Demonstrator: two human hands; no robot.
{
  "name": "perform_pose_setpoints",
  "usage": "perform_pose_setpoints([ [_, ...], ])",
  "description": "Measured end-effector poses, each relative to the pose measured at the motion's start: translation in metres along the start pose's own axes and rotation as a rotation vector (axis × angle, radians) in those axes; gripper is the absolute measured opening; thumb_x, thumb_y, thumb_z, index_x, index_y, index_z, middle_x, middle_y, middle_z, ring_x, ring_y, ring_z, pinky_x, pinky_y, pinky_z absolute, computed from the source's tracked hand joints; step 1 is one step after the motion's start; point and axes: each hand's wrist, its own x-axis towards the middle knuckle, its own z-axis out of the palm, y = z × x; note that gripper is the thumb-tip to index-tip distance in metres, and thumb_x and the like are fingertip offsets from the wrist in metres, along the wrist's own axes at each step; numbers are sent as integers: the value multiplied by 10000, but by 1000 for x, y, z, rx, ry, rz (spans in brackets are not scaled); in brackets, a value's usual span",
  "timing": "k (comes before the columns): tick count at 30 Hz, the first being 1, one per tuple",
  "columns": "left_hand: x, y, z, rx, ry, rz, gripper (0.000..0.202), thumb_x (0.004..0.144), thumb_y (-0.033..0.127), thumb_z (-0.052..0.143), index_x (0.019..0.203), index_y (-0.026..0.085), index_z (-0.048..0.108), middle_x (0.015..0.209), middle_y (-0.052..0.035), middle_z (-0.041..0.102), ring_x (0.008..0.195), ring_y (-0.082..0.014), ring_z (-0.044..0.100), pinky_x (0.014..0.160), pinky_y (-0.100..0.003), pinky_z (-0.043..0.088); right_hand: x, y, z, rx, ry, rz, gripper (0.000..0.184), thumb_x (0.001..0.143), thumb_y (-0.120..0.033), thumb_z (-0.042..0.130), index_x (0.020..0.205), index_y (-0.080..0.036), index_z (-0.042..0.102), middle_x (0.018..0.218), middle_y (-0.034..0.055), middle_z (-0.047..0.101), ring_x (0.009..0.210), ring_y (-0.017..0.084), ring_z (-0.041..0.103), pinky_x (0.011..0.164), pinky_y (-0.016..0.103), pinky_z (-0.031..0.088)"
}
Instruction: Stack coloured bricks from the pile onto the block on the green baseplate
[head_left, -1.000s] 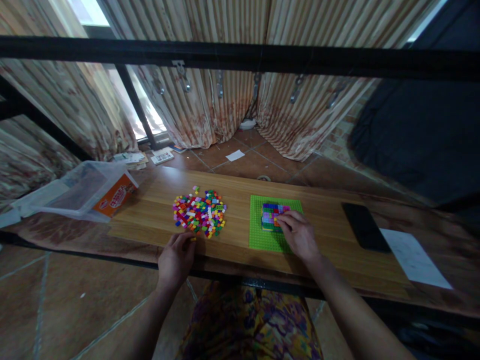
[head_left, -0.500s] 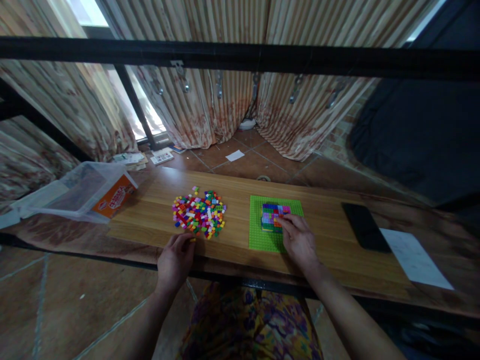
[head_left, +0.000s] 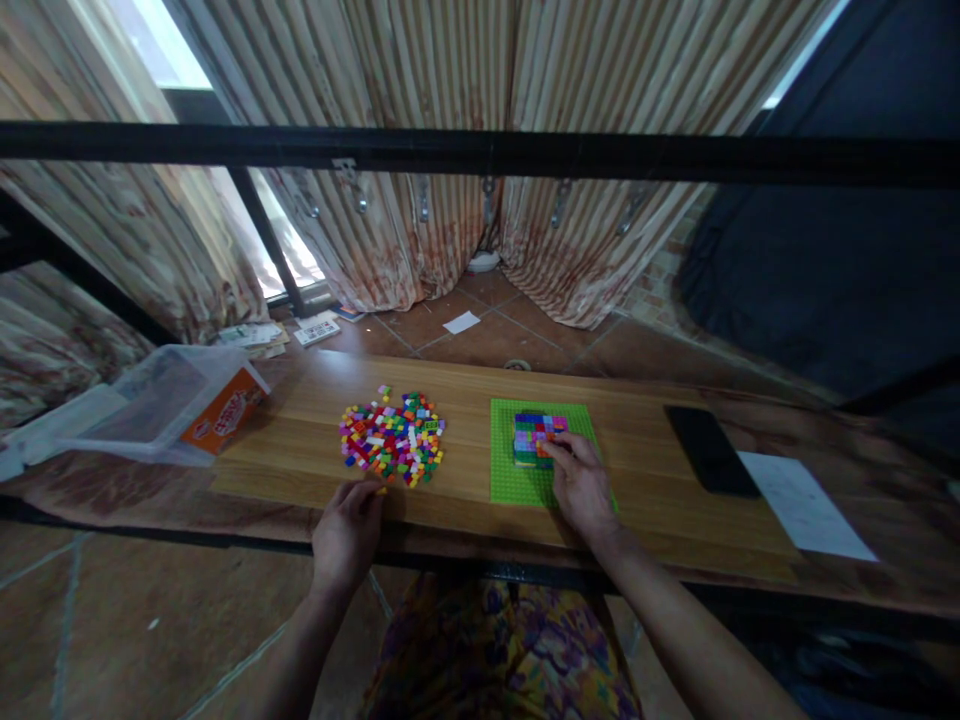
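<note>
My left hand (head_left: 347, 530) rests at the table's near edge, its fingers closed in a pinch on a small yellow building brick (head_left: 382, 491). Just beyond it lies a loose heap of small coloured building bricks (head_left: 394, 440). My right hand (head_left: 583, 487) is over the green baseplate (head_left: 504, 485), thumb and fingers pressed together at the top of a low block of joined bricks (head_left: 527, 440). Blue, purple, pink, red and orange studs show on that block. The brick at the right fingertips is mostly hidden by them.
A clear plastic box (head_left: 161, 410) with an orange label lies at the left end of the wooden tabletop (head_left: 457, 480). To the right are a black phone-like slab (head_left: 709, 450) and a white sheet (head_left: 806, 505). A dark metal bar (head_left: 480, 155) crosses beyond the table, before striped curtains.
The whole view has shifted slightly as the head moved. My right fingertips remain at the brick block, and the left hand still pinches the yellow brick.
</note>
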Motion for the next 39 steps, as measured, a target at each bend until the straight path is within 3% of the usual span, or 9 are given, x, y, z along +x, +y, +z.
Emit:
perform_pose_setpoints([
  [4, -2, 6, -2, -87, 4, 14, 229, 854, 343, 472, 915, 236, 665, 961, -38, 695, 861, -185, 666, 741, -279, 518, -6, -9, -4, 66, 93, 74, 368, 939, -201, 397, 1215, -273, 629, 1119, 88, 625, 1072, 236, 574, 942, 431, 489],
  [7, -5, 23, 2, -167, -45, 76, 218, 859, 331, 478, 921, 231, 661, 938, -40, 706, 875, -188, 668, 790, -296, 523, -17, -23, -7, 124, 196, 167, 317, 945, -250, 425, 1180, -258, 638, 1071, 95, 654, 1032, 241, 598, 915, 441, 503],
  [9, -6, 43, 9, -227, -95, 142, 212, 870, 327, 481, 927, 227, 659, 951, -46, 707, 896, -185, 665, 816, -303, 523, -26, -35, -9, 204, 192, 211, 274, 944, -271, 447, 1110, -252, 664, 1039, 91, 669, 996, 232, 620, 890, 430, 517],
  [14, -4, 106, 34, -336, -276, 325, 194, 887, 256, 474, 932, 228, 660, 911, -41, 694, 876, -158, 654, 796, -274, 520, -36, -57, -12, 425, 41, 275, 230, 933, -310, 500, 1079, -273, 674, 1024, 65, 688, 952, 203, 655, 860, 383, 536],
  [20, 5, 158, 59, -334, -395, 450, 166, 895, 225, 480, 952, 236, 636, 949, -21, 704, 866, -141, 657, 789, -253, 504, -24, -51, -18, 509, 30, 323, 206, 910, -315, 533, 1032, -266, 692, 1004, 50, 705, 935, 197, 664, 831, 348, 533],
  [29, 20, 172, 88, -272, -370, 411, 211, 869, 227, 527, 1075, 232, 573, 974, -17, 708, 858, -150, 669, 781, -272, 512, 1, -19, -18, 369, 19, 265, 181, 888, -368, 565, 862, -252, 703, 874, 32, 703, 870, 207, 640, 805, 357, 500],
  [33, 24, 174, 90, -212, -322, 362, 245, 873, 221, 520, 1108, 236, 588, 959, -32, 711, 848, -166, 664, 773, -282, 499, 6, -5, -10, 280, 78, 238, 181, 881, -386, 589, 830, -263, 711, 893, 40, 688, 908, 219, 620, 843, 378, 482],
  [39, 27, 172, 90, -181, -269, 346, 204, 900, 220, 470, 1006, 225, 644, 944, -46, 696, 800, -152, 644, 732, -260, 472, 7, 4, 0, 254, 131, 244, 176, 868, -389, 615, 840, -267, 739, 903, 44, 663, 906, 213, 605, 831, 370, 484],
])
